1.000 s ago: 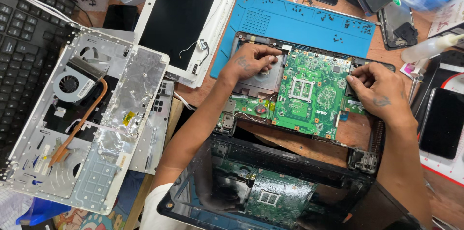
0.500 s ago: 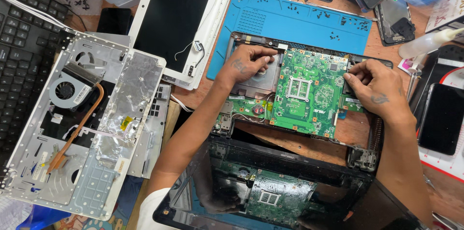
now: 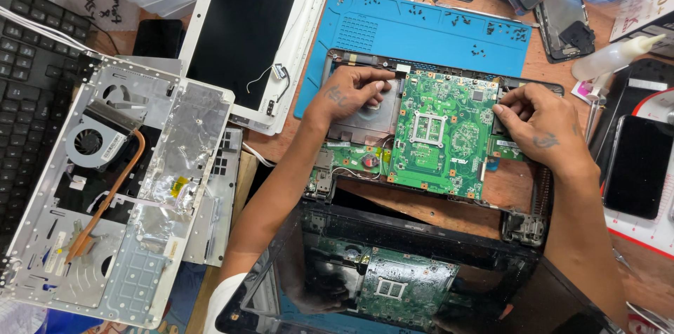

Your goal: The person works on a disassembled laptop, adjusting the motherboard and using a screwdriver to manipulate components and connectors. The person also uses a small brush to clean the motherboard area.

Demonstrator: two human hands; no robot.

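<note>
A green laptop motherboard [image 3: 439, 134] lies in an opened black laptop base [image 3: 523, 225] in the middle of the bench. My left hand [image 3: 354, 92] rests on the dark metal plate at the board's upper left edge, fingers bent against the board. My right hand [image 3: 540, 127] pinches at the board's right edge, fingertips touching near a small green module. The laptop's glossy black screen [image 3: 393, 281] lies open toward me and mirrors the board.
A blue work mat [image 3: 428, 28] with small screws lies behind the laptop. A white laptop lid [image 3: 256, 32] and a white chassis with fan and copper heat pipe [image 3: 105, 186] sit left. A black keyboard [image 3: 28, 95] is far left; phones [image 3: 639, 165] and a glue bottle [image 3: 614, 56] right.
The view has shifted slightly. My right hand's fingertips have closed in on the board's right edge; my left hand stays on the upper left plate.
</note>
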